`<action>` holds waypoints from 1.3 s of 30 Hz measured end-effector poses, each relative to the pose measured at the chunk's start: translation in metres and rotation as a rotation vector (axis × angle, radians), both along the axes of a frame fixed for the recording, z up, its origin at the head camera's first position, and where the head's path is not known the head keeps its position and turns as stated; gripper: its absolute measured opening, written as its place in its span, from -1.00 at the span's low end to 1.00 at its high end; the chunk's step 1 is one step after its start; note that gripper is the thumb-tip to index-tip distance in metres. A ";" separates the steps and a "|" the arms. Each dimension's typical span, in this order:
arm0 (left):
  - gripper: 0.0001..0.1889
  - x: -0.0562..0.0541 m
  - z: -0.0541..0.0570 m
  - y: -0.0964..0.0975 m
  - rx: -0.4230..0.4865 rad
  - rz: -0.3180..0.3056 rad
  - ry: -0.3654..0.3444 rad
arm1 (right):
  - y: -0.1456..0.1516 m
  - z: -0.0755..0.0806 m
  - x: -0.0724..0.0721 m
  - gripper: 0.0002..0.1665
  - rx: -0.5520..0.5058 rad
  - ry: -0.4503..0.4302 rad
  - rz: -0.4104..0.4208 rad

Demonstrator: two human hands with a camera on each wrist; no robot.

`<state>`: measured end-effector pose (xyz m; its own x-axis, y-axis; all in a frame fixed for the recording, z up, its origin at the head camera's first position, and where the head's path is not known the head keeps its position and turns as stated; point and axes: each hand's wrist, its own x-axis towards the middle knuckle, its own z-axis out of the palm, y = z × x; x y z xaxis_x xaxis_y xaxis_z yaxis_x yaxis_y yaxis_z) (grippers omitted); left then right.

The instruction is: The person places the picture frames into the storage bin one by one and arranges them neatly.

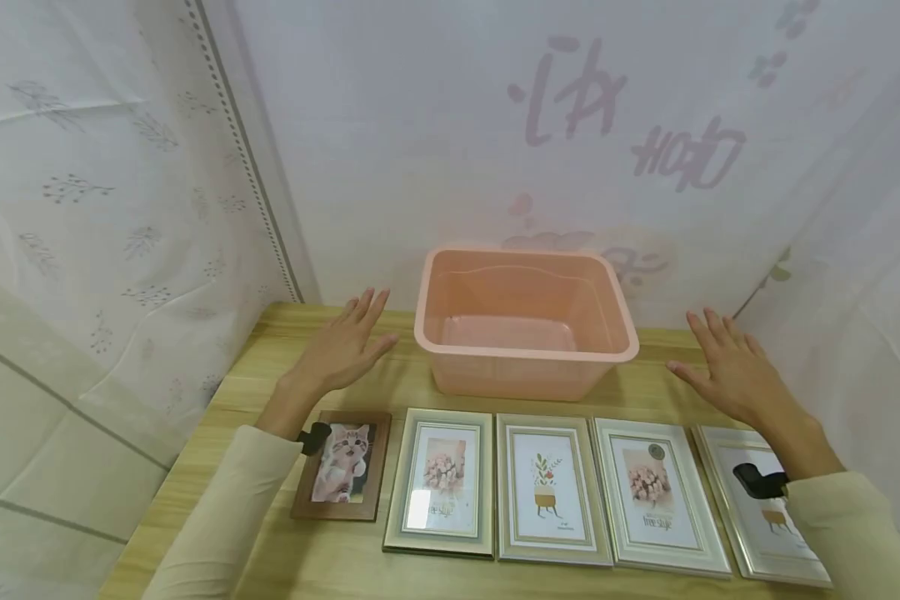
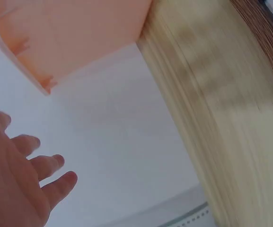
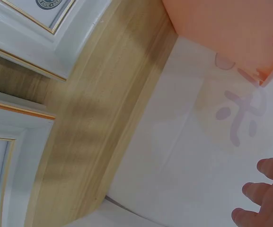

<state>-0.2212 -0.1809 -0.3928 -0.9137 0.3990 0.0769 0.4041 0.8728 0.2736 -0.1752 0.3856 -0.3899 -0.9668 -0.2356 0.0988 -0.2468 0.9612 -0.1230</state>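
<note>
Both hands hover with fingers spread, one on either side of a pink plastic bin (image 1: 525, 375), and hold nothing. My left hand (image 1: 341, 346) is left of the bin, above the wooden table. To the bin's right is my right hand (image 1: 735, 375). In front of the bin lies a row of picture frames: a brown one with a kitten photo (image 1: 342, 467), a gold one with pink flowers (image 1: 441, 483), a gold one with a potted plant (image 1: 551, 492), a silver one with pink flowers (image 1: 658, 497), and another silver one (image 1: 727, 500) partly covered by my right forearm.
The wooden table (image 1: 270, 358) ends at a white printed curtain (image 1: 390, 150) behind the bin. More curtain hangs at the left (image 1: 105, 208) and right. Each wrist carries a black strapped mount.
</note>
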 end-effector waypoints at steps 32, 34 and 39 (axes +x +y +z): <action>-0.21 -0.014 -0.003 0.057 0.528 0.012 -0.298 | 0.047 -0.026 0.013 0.01 -0.270 -0.110 0.005; -0.19 -0.015 -0.004 0.059 0.531 0.015 -0.304 | 0.051 -0.030 0.016 0.01 -0.292 -0.134 -0.001; -0.21 -0.019 -0.008 0.063 0.524 0.009 -0.300 | 0.059 -0.037 0.023 0.01 -0.309 -0.194 -0.029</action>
<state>-0.2402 -0.1180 -0.4004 -0.9290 0.3701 -0.0008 0.2360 0.5941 0.7690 -0.1518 0.4442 -0.4274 -0.9803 -0.1958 -0.0252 -0.1637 0.8776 -0.4507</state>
